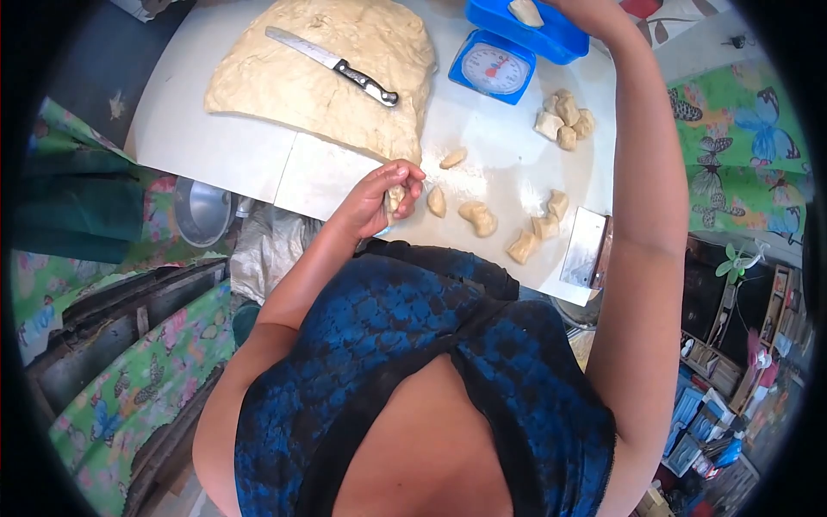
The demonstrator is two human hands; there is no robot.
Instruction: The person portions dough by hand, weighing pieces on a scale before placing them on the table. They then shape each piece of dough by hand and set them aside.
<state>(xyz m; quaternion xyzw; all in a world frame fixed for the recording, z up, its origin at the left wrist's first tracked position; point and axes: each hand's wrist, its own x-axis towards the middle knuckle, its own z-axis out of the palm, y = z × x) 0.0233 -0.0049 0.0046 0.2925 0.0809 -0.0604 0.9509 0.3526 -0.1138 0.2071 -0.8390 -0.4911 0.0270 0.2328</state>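
My left hand [379, 200] is closed around a small piece of dough [395, 200] near the table's front edge. Up at the top edge of the view, my right hand [594, 15] reaches to the blue tray [564, 45] of a kitchen scale [493, 67]; its fingers are cut off by the frame. A dough piece [525, 12] lies in that tray. A big slab of dough [319, 77] covers the table's far left, with a black-handled knife [332, 65] lying on top. Loose dough pieces [478, 218] are scattered to the right of my left hand.
A pile of dough lumps [566, 119] sits right of the scale, under my right forearm's inner side. A wide metal blade [586, 247] lies at the table's right front corner. A metal basin [203, 211] is below the table at left.
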